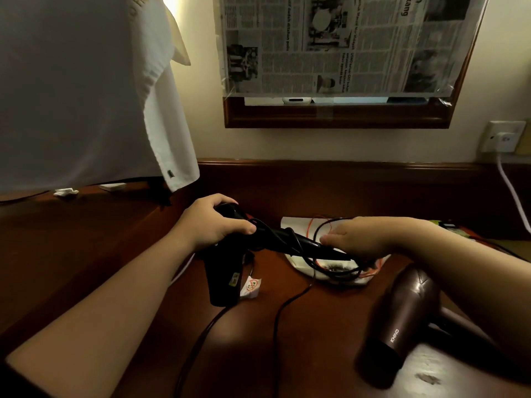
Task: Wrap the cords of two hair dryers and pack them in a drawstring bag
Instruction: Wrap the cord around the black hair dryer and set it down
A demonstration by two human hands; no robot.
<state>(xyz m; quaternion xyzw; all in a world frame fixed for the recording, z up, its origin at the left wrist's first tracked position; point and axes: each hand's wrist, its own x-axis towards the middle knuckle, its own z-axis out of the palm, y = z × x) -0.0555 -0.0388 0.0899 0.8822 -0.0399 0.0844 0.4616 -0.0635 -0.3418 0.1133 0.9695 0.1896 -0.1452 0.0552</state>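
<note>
Gripping the glossy black dryer (230, 254), left hand (212, 222) clamps its body; right hand (359, 239) pinches thin cord (287, 239) looped round the handle.

Dark brown wooden desk (330, 193), raised back rail along the wall. Landmark: white drawstring bag (298, 225) lying flat near desk centre, orange cord on it. Brown hair dryer (402, 317) lies on its side, near-right of the bag. Black cord (287, 305) trails over the wood on the bag's near side. Small white tag (250, 287) just left of the bag. Crumpled white paper (65, 192) and small white box (112, 186) far left of it, toward the back.
</note>
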